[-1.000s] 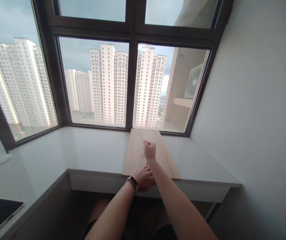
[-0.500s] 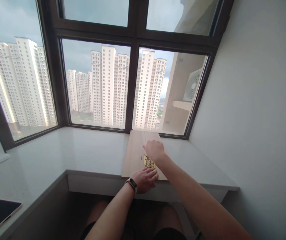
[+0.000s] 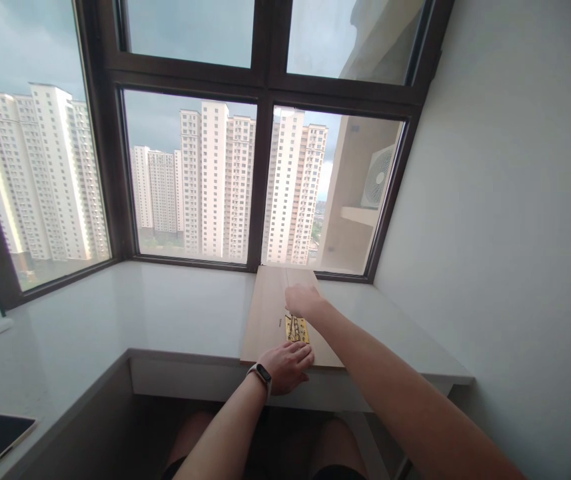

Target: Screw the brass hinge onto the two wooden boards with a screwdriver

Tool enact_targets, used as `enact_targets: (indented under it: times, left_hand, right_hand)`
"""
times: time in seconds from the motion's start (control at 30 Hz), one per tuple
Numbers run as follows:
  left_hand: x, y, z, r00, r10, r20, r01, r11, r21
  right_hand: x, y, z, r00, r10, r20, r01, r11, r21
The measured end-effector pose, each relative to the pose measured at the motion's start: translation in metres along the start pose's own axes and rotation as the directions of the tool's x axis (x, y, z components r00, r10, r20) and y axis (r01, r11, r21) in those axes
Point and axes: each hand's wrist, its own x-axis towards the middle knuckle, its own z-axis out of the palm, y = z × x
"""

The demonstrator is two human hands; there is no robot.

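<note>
- Yellow piece [image 3: 297, 329] sits lower middle of the frame, dark pattern on top, lying on the wooden board [image 3: 264, 313].
- Left hand [image 3: 288, 367], just below it, has its fingers over the piece's near edge. Pressing or pinching? Can't tell.
- Right hand [image 3: 302, 300], just above, has curled fingers by the far edge; can't tell if they're grasping anything.
- Main worry imo: if the left fingers ease off, any tug from the right hand could skid or twist the piece.
- Board's near end is right by the sill's [image 3: 190, 293] front edge, so a pull toward the lower frame could drag it over.
- Right hand also blocks the view of the far edge, so a slip there might go unnoticed.
</note>
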Motion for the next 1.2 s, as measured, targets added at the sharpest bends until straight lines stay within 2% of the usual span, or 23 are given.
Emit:
enact_targets:
  times: [0.27,0.43,0.57,0.7,0.83,0.93,1.07,1.2]
  left_hand:
    - [0.000,0.000,0.001,1.000,-0.002,0.000,0.002,1.000,-0.016]
    - [0.000,0.000,0.002,1.000,-0.006,-0.001,0.006,1.000,-0.021]
    - [0.001,0.000,0.002,1.000,-0.006,-0.004,0.005,1.000,-0.029]
    - [0.001,0.000,0.001,1.000,-0.004,-0.003,0.004,1.000,-0.028]
    - [0.000,0.000,0.001,1.000,-0.001,0.000,0.001,1.000,-0.016]
    - [0.000,0.000,0.001,1.000,-0.002,0.001,0.002,1.000,-0.009]
    - [0.001,-0.001,0.003,1.000,-0.001,-0.003,0.001,1.000,-0.012]
    - [0.001,0.000,0.002,1.000,-0.002,-0.009,0.002,1.000,-0.029]
  right_hand:
    - [-0.010,0.008,-0.006,0.986,-0.164,0.026,0.164,0.986,-0.023]
    - [-0.005,0.006,-0.005,0.995,-0.066,0.076,0.067,0.998,-0.002]
    - [-0.002,0.004,-0.003,0.992,-0.071,0.108,0.077,0.996,-0.054]
    - [-0.006,0.003,-0.006,0.989,-0.108,0.098,0.114,0.991,-0.067]
    - [-0.012,0.005,-0.009,0.979,-0.203,0.030,0.205,0.966,-0.155]
    - [-0.012,0.010,-0.008,0.967,-0.253,0.013,0.253,0.959,-0.127]
    - [-0.008,0.014,-0.003,0.981,-0.180,0.069,0.182,0.983,-0.031]
    - [-0.005,0.011,0.000,0.988,-0.126,0.094,0.131,0.991,-0.042]
